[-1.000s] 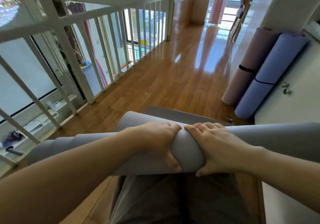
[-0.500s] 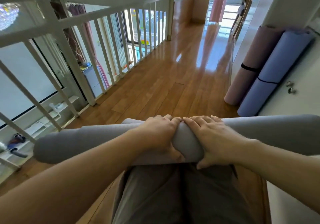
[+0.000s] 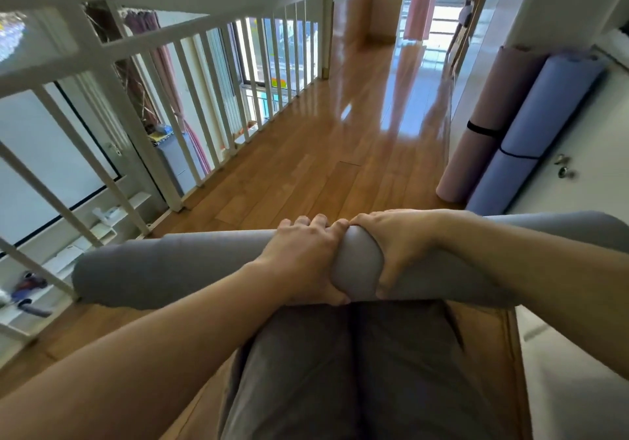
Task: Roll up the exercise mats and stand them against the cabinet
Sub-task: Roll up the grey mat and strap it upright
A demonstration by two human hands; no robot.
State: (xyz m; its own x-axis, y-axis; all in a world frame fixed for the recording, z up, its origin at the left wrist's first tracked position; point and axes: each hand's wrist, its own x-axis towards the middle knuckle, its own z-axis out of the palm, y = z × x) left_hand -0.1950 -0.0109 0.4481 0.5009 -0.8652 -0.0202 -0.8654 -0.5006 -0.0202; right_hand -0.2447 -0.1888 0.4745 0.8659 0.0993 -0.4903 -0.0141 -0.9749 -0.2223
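A rolled grey exercise mat (image 3: 177,264) lies crosswise in front of me, lifted off the floor above my grey trousers. My left hand (image 3: 303,262) grips the roll near its middle, fingers over the top and thumb underneath. Right beside it, my right hand (image 3: 396,247) grips the same roll, fingertips almost touching the left hand's. At the right, a rolled pink mat (image 3: 490,123) and a rolled blue-purple mat (image 3: 531,133), each bound by a black strap, lean side by side against the white cabinet (image 3: 592,154).
A white railing (image 3: 170,75) runs along the left, close to the grey roll's left end. Shiny wooden floor (image 3: 326,160) stretches ahead down the corridor. The cabinet door has small metal knobs (image 3: 563,167). Pink curtains (image 3: 420,0) hang at the far end.
The last unrolled flap of the grey mat has gone from the floor. The full roll has risen in both hands, and the view has tilted up slightly.
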